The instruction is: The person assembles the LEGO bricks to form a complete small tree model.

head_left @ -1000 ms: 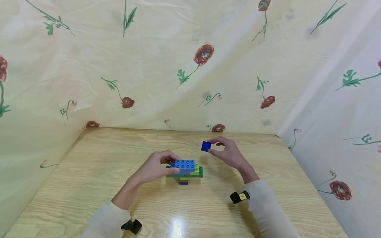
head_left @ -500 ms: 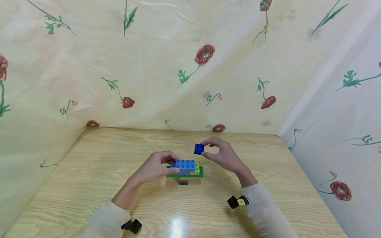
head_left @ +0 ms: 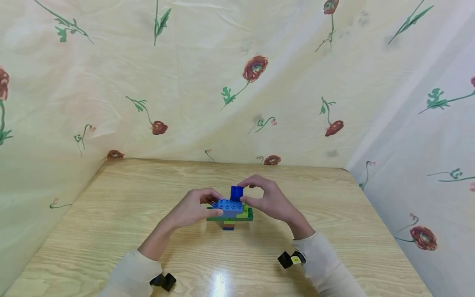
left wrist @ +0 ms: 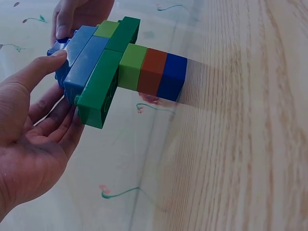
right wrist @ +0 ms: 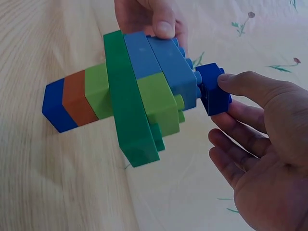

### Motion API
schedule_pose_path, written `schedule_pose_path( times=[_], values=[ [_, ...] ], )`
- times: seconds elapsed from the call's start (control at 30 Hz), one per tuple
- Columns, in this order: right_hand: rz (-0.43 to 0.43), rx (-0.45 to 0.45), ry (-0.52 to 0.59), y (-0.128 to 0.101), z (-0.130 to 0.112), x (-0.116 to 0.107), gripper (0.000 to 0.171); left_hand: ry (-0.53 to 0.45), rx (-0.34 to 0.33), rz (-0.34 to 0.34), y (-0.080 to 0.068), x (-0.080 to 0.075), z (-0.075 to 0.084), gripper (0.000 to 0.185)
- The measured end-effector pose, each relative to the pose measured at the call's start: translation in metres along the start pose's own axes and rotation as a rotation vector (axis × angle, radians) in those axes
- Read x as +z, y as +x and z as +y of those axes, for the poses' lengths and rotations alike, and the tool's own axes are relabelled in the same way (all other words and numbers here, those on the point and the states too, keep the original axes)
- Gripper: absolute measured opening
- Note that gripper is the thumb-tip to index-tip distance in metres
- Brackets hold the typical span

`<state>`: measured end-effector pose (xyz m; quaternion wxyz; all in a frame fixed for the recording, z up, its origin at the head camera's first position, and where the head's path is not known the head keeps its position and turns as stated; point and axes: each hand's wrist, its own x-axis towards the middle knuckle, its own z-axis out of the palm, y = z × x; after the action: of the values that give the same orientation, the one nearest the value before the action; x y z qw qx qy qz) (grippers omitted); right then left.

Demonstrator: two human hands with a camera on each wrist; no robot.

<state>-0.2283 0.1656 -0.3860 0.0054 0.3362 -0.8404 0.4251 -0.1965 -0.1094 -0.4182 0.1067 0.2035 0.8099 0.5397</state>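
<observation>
A small brick model [head_left: 230, 213] stands mid-table: a dark blue, orange and lime stem under a long green plate, with a light blue brick [head_left: 230, 205] and a lime brick [right wrist: 159, 103] on top. My left hand [head_left: 193, 208] grips the light blue brick's left end [left wrist: 79, 57] between thumb and fingers. My right hand [head_left: 265, 200] pinches a small dark blue brick [head_left: 236, 193] that sits at the studs of the light blue brick [right wrist: 168, 62]. In the right wrist view, the dark blue brick [right wrist: 214, 89] touches those studs.
The wooden table [head_left: 111, 231] is enclosed by floral cloth walls [head_left: 222, 82] at the back and both sides. Black wrist straps [head_left: 291, 259] show at both sleeves.
My right hand carried the small dark blue brick leftward and down, from the air right of the model to the top of the light blue brick. My left hand stayed put.
</observation>
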Motion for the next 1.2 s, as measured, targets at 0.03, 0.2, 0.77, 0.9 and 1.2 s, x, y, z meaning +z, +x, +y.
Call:
schedule_pose_path(
  times=[0.03,0.2,0.77,0.9,1.2],
  values=[
    [-0.005,-0.009,0.004,0.000,-0.001,0.002,0.032,0.001,0.004,-0.002,0.000,0.000,0.000,0.034],
    [-0.027,-0.016,0.018,-0.001,-0.004,0.008,0.032,-0.002,0.016,-0.009,-0.001,-0.001,0.000,0.035],
    [-0.065,-0.012,0.035,-0.007,-0.010,0.015,0.032,-0.008,0.030,-0.011,-0.002,-0.001,0.000,0.038],
    [-0.067,-0.004,0.041,-0.009,-0.011,0.014,0.032,0.008,0.042,0.003,-0.003,0.001,0.002,0.042],
    [-0.068,-0.017,0.035,-0.009,-0.010,0.015,0.032,0.071,0.141,0.143,-0.006,0.011,0.016,0.036]
  ],
)
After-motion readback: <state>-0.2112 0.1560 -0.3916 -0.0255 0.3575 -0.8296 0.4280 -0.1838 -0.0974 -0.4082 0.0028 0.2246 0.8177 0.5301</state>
